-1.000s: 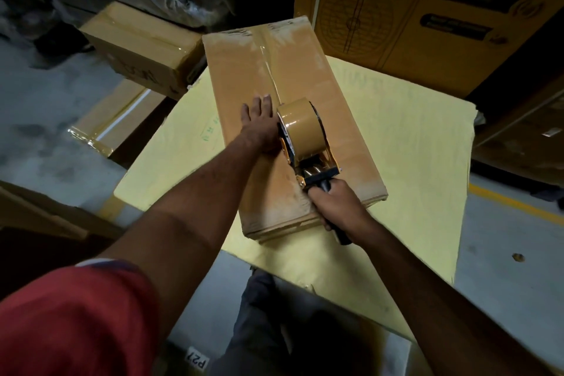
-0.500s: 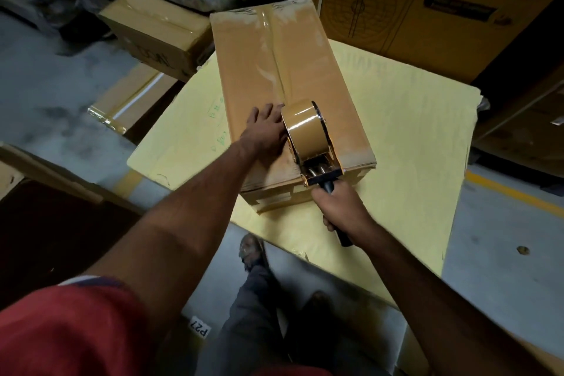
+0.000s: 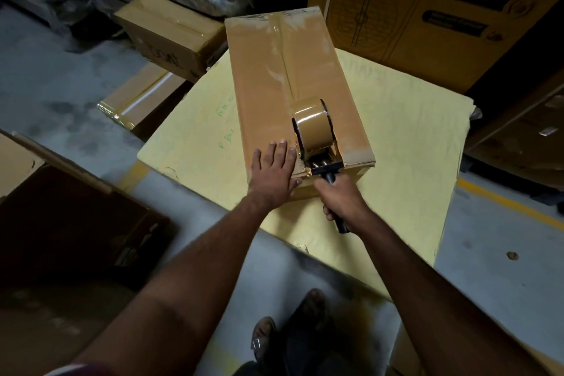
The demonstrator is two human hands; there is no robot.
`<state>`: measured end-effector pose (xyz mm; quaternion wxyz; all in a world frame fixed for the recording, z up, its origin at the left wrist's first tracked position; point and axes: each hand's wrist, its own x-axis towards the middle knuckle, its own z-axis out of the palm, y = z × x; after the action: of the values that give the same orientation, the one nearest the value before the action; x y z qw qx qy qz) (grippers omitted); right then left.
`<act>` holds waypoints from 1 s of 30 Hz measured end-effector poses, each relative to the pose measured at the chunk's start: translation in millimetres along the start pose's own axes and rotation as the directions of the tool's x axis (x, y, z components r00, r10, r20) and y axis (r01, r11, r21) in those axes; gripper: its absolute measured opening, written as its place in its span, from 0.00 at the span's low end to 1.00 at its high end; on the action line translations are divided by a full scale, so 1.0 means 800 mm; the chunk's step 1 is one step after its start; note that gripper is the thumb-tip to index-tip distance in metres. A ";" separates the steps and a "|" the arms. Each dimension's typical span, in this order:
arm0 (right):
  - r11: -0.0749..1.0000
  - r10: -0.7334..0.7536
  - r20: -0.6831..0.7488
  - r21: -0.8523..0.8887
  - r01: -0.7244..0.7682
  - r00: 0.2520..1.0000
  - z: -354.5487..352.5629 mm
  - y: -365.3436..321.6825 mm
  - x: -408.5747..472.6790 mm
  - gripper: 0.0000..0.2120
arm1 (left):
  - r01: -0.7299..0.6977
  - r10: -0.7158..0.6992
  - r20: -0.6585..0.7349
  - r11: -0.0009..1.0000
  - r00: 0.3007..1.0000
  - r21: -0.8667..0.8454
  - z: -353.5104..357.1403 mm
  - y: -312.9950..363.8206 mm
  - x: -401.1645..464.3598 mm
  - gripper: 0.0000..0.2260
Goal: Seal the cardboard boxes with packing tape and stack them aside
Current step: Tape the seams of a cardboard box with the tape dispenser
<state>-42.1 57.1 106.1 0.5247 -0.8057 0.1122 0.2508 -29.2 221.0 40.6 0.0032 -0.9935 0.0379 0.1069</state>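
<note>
The box (image 3: 293,94) lies lengthwise on the yellow-covered table (image 3: 412,137). The left hand (image 3: 274,174) presses flat, fingers straight, on its near end to steady it. The right hand (image 3: 341,198) wraps the tape dispenser (image 3: 314,134) handle at the near edge, likely to fold tape over it.

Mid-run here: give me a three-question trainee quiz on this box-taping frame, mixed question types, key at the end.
1. True or false: the left hand lies flat on the long brown cardboard box.
2. What does the right hand hold? A) knife B) black-handled tape dispenser with brown roll C) marker
3. Fill in: the box sits on a pale ____ sheet.

Key: 1 true; 2 B; 3 yellow.
</note>
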 end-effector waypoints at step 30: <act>0.996 -0.007 -0.224 -0.088 -0.013 0.975 0.017 0.153 -0.076 0.16 | -0.013 0.013 -0.015 1.000 1.000 -0.026 0.003 -0.009 0.005 0.31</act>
<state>-151.8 12.7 37.1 0.4721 -0.8511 0.1605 0.1640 -25.3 227.9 37.2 -0.0109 -0.9940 0.0431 0.0999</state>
